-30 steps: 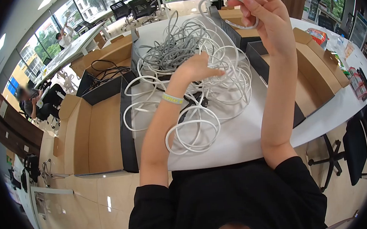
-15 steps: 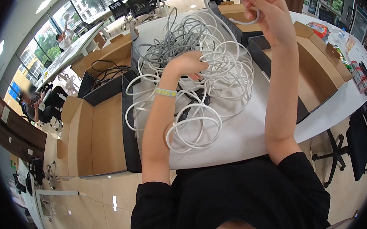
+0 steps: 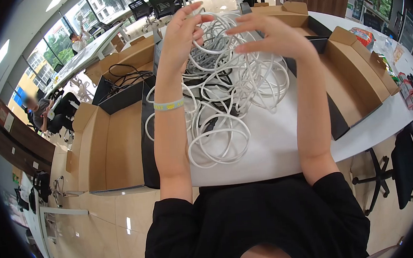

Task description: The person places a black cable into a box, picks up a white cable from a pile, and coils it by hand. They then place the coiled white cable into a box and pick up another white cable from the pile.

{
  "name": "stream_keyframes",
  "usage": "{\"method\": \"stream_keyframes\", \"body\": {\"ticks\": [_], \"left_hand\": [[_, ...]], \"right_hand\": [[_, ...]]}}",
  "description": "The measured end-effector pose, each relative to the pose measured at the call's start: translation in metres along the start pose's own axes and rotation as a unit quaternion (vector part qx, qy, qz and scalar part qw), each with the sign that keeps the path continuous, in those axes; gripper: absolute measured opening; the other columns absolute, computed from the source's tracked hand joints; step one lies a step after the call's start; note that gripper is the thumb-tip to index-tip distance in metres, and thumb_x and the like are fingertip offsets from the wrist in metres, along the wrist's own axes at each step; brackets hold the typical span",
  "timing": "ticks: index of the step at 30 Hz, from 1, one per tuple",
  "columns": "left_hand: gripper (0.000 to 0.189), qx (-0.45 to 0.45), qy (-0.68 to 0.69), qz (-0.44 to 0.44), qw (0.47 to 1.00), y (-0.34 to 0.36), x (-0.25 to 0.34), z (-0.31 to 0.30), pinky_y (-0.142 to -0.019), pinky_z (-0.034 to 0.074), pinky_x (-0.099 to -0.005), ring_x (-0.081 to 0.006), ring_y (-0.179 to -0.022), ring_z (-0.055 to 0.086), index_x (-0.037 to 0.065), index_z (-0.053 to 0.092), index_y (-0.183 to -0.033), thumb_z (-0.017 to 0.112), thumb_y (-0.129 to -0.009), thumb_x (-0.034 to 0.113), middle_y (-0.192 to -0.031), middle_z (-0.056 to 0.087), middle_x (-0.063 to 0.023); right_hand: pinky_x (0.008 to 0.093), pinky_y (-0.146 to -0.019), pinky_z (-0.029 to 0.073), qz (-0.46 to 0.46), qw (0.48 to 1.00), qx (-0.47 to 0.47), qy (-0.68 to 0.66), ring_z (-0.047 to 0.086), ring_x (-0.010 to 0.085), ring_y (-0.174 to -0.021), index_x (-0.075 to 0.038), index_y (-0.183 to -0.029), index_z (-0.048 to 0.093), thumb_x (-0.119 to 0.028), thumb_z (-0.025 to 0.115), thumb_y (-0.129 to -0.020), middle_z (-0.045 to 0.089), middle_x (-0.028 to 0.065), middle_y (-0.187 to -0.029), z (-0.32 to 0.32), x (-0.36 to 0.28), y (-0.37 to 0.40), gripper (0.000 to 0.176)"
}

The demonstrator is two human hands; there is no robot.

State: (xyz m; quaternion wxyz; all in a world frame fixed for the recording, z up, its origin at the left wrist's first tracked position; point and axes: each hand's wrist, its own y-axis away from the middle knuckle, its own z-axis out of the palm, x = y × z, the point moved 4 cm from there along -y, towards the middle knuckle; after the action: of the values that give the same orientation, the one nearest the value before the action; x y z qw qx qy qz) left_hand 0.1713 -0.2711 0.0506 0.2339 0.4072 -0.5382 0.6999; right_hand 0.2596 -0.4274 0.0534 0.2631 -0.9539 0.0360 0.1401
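Note:
A tangled heap of white cables [image 3: 224,139] lies on the white table [image 3: 271,158], with grey cables [image 3: 202,62] toward its back and some black cable parts [image 3: 211,125] among it. Raised over the heap's back left, my left hand [image 3: 178,40] is closed on a white cable that runs down from its fingers in a loop. My right hand [image 3: 274,35] hovers at the right above the pile, its fingers spread and nothing held between them. A wristband circles my left wrist.
An open cardboard box [image 3: 117,149] stands at the left, and behind it a box holds black cables [image 3: 124,77]. Two more open boxes stand at the right [image 3: 356,80] and back right [image 3: 299,22]. Packages [image 3: 409,91] lie at the far right. Two people are in the left background.
My left hand has risen from the heap and now holds a white cable. My right hand has come down and to the left, has let go of its cable and opened.

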Motion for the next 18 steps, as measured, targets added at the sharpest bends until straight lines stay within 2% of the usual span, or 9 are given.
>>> {"method": "stream_keyframes", "body": {"ticks": [1, 3, 4, 5, 7, 8, 12, 14, 18], "left_hand": [[0.034, 0.002, 0.000, 0.002, 1.000, 0.000, 0.005, 0.000, -0.044, 0.030, -0.0145, -0.0014, -0.052, 0.033, -0.001, 0.042, -0.118, 0.044, -0.085, 0.007, -0.093, 0.058, -0.0142], [0.031, 0.086, -0.011, 0.096, 0.992, 0.003, 0.020, -0.011, -0.044, 0.029, -0.0148, -0.0017, -0.052, 0.033, 0.000, 0.042, -0.116, 0.043, -0.085, 0.006, -0.093, 0.058, -0.0160], [0.025, 0.116, 0.018, 0.111, 0.987, 0.003, 0.025, -0.019, -0.045, 0.030, -0.0173, -0.0031, -0.051, 0.033, 0.001, 0.043, -0.110, 0.043, -0.085, 0.006, -0.092, 0.058, -0.0177], [0.025, 0.119, 0.018, 0.106, 0.987, 0.003, 0.028, -0.024, -0.045, 0.030, -0.0173, -0.0031, -0.051, 0.033, 0.001, 0.043, -0.110, 0.043, -0.085, 0.006, -0.092, 0.058, -0.0177], [0.021, 0.208, 0.095, 0.200, 0.953, 0.009, 0.040, -0.046, -0.046, 0.032, -0.0196, -0.0044, -0.051, 0.034, 0.002, 0.043, -0.106, 0.042, -0.084, 0.005, -0.089, 0.058, -0.0172], [0.025, 0.220, 0.110, 0.229, 0.942, 0.013, 0.044, -0.064, -0.046, 0.032, -0.0201, -0.0054, -0.051, 0.035, 0.002, 0.039, -0.108, 0.044, -0.083, 0.004, -0.087, 0.058, -0.0178], [0.023, 0.315, 0.151, 0.310, 0.884, 0.029, 0.067, -0.110, -0.045, 0.030, -0.0205, -0.0069, -0.051, 0.035, 0.003, 0.036, -0.105, 0.038, -0.083, 0.005, -0.087, 0.053, -0.0174], [0.022, 0.306, 0.162, 0.312, 0.885, 0.032, 0.069, -0.116, -0.045, 0.029, -0.0201, -0.0070, -0.051, 0.034, 0.003, 0.036, -0.105, 0.038, -0.083, 0.006, -0.086, 0.052, -0.0166], [0.022, 0.296, 0.183, 0.304, 0.887, 0.027, 0.063, -0.110, -0.042, 0.026, -0.0186, -0.0068, -0.050, 0.033, 0.003, 0.037, -0.105, 0.040, -0.084, 0.007, -0.085, 0.051, -0.0141]], "right_hand": [[0.0333, -0.093, 0.033, -0.003, 1.000, -0.001, 0.001, 0.045, 0.0255, -0.112, -0.014, -0.117, 0.054, -0.027, 0.068, -0.070, 0.049, 0.0120, -0.121, 0.007, 0.000, -0.005, 0.050], [0.0340, -0.093, 0.034, -0.002, 0.995, -0.011, -0.100, 0.045, 0.0270, -0.112, -0.021, -0.128, 0.042, -0.021, 0.070, -0.064, 0.048, 0.0156, -0.121, 0.026, 0.003, -0.012, 0.070], [0.0347, -0.091, 0.037, 0.031, 0.993, -0.040, -0.102, 0.048, 0.0271, -0.108, -0.026, -0.134, 0.029, -0.015, 0.068, -0.061, 0.050, 0.0149, -0.119, 0.032, 0.008, -0.014, 0.084], [0.0347, -0.091, 0.037, 0.033, 0.993, -0.044, -0.105, 0.048, 0.0271, -0.108, -0.026, -0.134, 0.029, -0.015, 0.068, -0.061, 0.050, 0.0149, -0.119, 0.033, 0.008, -0.014, 0.084], [0.0340, -0.085, 0.042, 0.109, 0.990, -0.089, 0.002, 0.053, 0.0253, -0.098, -0.027, -0.136, 0.024, -0.012, 0.066, -0.061, 0.051, 0.0134, -0.118, 0.033, 0.015, -0.011, 0.088], [0.0330, -0.079, 0.045, 0.118, 0.991, -0.058, -0.012, 0.056, 0.0235, -0.086, -0.026, -0.133, 0.033, -0.010, 0.063, -0.065, 0.057, 0.0134, -0.107, 0.033, 0.026, -0.010, 0.075], [0.0346, -0.083, 0.044, 0.161, 0.986, -0.042, -0.021, 0.057, 0.0281, -0.093, -0.024, -0.125, 0.045, -0.011, 0.061, -0.072, 0.058, 0.0199, -0.104, 0.031, 0.080, -0.006, 0.057], [0.0318, -0.074, 0.046, 0.215, 0.973, 0.016, -0.079, 0.058, 0.0215, -0.079, -0.016, -0.113, 0.057, -0.015, 0.060, -0.077, 0.062, 0.0157, -0.092, 0.028, 0.101, -0.003, 0.037], [0.0277, -0.062, 0.046, 0.304, 0.932, 0.023, -0.195, 0.057, 0.0145, -0.065, -0.009, -0.108, 0.060, -0.015, 0.060, -0.078, 0.062, 0.0104, -0.082, 0.030, 0.110, 0.005, 0.030]]}}
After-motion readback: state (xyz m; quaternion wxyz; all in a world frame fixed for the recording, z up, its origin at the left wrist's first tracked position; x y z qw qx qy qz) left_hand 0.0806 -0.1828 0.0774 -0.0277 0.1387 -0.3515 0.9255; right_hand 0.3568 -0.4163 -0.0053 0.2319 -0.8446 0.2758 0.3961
